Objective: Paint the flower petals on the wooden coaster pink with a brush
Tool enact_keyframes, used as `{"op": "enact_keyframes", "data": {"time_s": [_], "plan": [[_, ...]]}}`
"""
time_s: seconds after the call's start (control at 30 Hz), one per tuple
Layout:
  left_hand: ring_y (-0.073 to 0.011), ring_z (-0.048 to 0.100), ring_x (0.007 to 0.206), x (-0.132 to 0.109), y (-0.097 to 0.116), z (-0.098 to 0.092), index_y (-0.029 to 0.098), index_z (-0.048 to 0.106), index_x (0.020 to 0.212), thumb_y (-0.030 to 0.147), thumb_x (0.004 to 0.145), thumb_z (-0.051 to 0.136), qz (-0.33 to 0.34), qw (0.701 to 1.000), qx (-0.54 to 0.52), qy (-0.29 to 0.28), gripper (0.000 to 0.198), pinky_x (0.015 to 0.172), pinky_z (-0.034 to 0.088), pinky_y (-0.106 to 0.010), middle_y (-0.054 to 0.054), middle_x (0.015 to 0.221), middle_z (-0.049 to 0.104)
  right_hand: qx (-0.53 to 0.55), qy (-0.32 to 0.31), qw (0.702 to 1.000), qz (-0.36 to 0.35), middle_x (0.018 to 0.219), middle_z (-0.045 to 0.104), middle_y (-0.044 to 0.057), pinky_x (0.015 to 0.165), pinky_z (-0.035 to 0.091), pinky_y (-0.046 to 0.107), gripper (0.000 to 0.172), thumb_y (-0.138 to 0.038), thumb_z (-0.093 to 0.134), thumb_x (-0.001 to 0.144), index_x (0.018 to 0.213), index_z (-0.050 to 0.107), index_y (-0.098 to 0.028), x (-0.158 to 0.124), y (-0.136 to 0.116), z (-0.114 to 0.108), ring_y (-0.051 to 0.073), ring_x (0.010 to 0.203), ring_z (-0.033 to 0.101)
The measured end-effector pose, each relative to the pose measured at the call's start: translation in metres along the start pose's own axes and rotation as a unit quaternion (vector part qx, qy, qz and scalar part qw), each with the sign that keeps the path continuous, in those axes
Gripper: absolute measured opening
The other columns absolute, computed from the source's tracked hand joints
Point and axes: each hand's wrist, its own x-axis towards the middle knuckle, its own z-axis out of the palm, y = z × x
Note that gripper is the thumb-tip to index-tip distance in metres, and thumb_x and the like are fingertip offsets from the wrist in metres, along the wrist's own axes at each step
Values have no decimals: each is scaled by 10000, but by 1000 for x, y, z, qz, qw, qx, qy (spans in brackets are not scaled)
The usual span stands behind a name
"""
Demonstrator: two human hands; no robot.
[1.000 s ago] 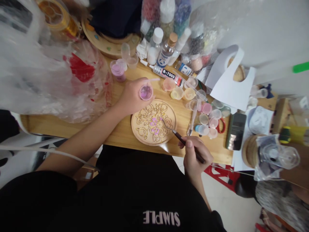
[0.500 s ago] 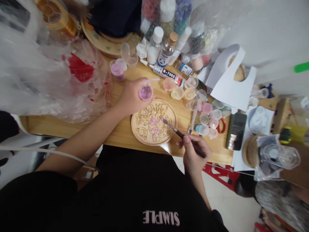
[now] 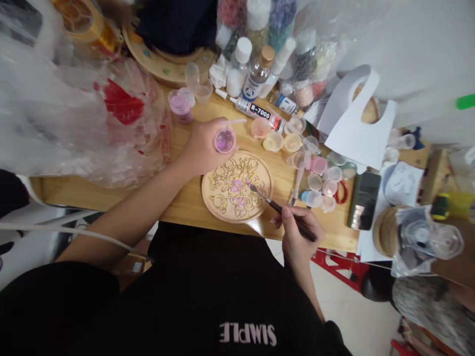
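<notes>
A round wooden disc (image 3: 222,203) with a gold floral outline lies on the wooden table (image 3: 111,195) in front of me; a few cells near its middle are filled pink. My left hand (image 3: 202,148) is closed around a small cup of pink paint (image 3: 224,141), held just above the disc's far edge. My right hand (image 3: 299,237) pinches a thin dark-handled tool (image 3: 276,207) whose tip rests on the disc right of the pink cells.
Several small paint cups (image 3: 321,180) sit right of the disc, with a B-7000 glue tube (image 3: 258,111), bottles (image 3: 258,74) and a phone (image 3: 363,200). Crumpled plastic bags (image 3: 74,113) fill the left. White paper (image 3: 356,123) lies at the back right.
The tool tip has shifted slightly across the disc's middle, and my right hand edged a little toward the disc. My left hand with the cup stays put.
</notes>
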Motion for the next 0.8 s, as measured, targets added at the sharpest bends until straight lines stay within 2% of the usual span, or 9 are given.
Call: {"op": "enact_keyframes", "data": {"time_s": [0.4,0.8], "plan": [[-154,636,759,0,3,-2,210,560,738,250,732,691,-16,1000,3,-14,137,767,537,-293,-15,802,701,-8,-12,1000,-14,606,715,-36,528,529,252,127,-282,777,884,790,729,-211,2,-3,4,126,518,665],[-187,662,770,0,-3,1,228,558,743,276,739,769,7,1000,-5,-3,217,792,581,-367,-16,819,716,-13,-2,1000,-10,600,711,-36,526,537,257,141,-296,784,879,777,732,-215,2,-3,2,130,512,664]]}}
